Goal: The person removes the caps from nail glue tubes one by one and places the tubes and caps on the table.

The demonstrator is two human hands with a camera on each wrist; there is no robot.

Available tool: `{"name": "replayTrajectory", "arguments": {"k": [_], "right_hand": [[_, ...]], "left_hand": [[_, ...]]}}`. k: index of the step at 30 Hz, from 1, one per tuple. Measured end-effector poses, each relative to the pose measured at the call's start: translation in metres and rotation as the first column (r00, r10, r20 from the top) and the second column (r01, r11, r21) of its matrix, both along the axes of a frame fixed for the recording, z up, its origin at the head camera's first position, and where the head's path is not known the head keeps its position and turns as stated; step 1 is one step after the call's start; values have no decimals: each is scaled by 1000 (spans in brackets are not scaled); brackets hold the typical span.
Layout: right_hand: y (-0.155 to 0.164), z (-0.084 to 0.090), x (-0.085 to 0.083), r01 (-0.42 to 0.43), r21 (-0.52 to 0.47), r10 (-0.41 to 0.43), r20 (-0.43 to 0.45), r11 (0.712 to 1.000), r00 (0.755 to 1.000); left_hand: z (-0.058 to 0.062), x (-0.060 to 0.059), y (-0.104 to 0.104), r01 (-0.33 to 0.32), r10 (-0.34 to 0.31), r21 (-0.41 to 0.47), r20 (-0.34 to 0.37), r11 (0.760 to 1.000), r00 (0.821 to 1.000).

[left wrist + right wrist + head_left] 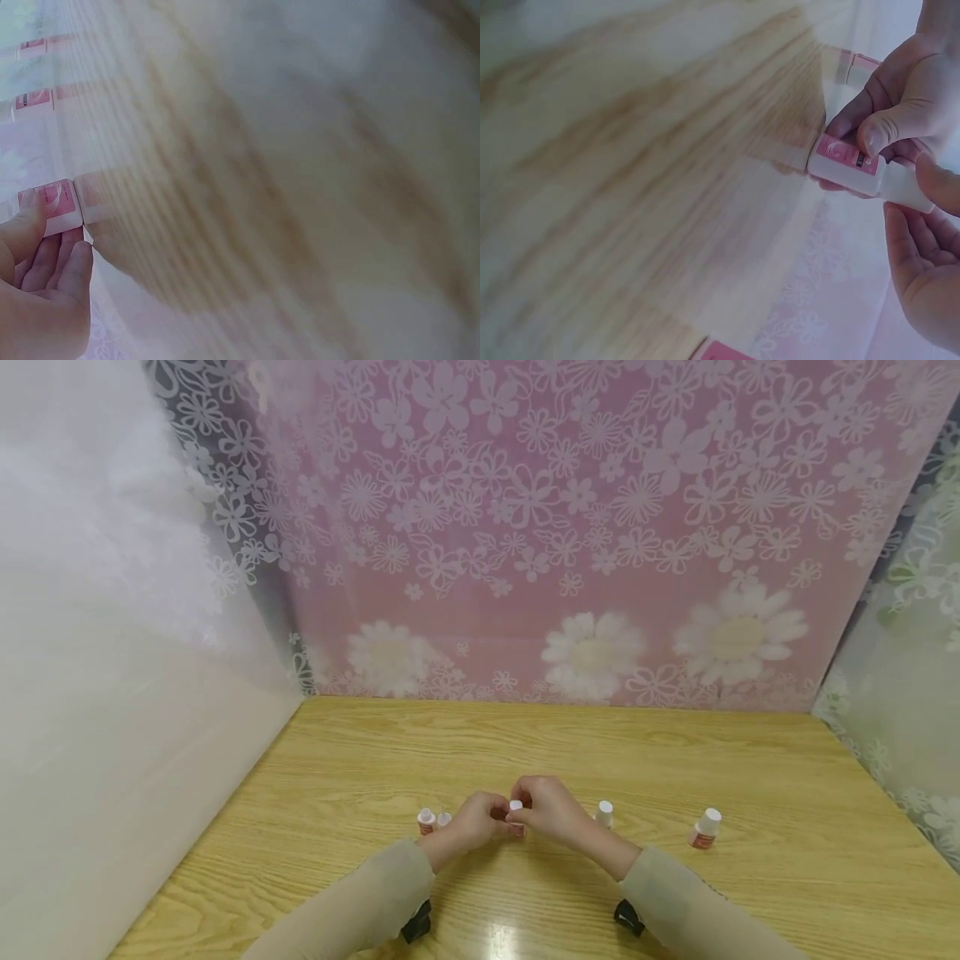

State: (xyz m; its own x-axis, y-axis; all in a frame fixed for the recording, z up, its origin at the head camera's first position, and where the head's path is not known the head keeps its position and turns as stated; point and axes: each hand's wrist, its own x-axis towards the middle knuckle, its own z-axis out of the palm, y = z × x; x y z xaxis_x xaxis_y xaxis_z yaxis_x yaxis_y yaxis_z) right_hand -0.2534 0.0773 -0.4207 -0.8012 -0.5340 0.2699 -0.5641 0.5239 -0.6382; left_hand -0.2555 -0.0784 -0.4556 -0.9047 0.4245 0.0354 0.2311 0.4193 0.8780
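Observation:
A small bottle with a white cap and a pink label stands on the wooden table, held between both hands. My left hand pinches its labelled body; in the left wrist view the thumb lies on the bottle's pink label. My right hand grips the top end. In the right wrist view the bottle lies sideways in the picture. The right hand has its thumb and fingers around the white cap, while the left hand holds the label part.
Two small bottles stand just left of the hands. Another bottle stands right of them and one more farther right. A floral curtain backs the table, and a pale wall borders the left.

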Motion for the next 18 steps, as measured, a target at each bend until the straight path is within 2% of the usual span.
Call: {"name": "replayTrajectory", "arguments": {"k": [11, 15, 18], "right_hand": [[1, -2, -4, -86, 12, 86, 2, 996, 996], [0, -4, -4, -67, 24, 68, -5, 997, 998], [-1, -4, -2, -3, 33, 2, 18, 999, 1000]], "left_hand": [[1, 1, 0, -1, 1, -7, -22, 1000, 1000], [2, 2, 0, -13, 10, -54, -39, 998, 999], [2, 3, -1, -33, 28, -97, -51, 995, 998]]}}
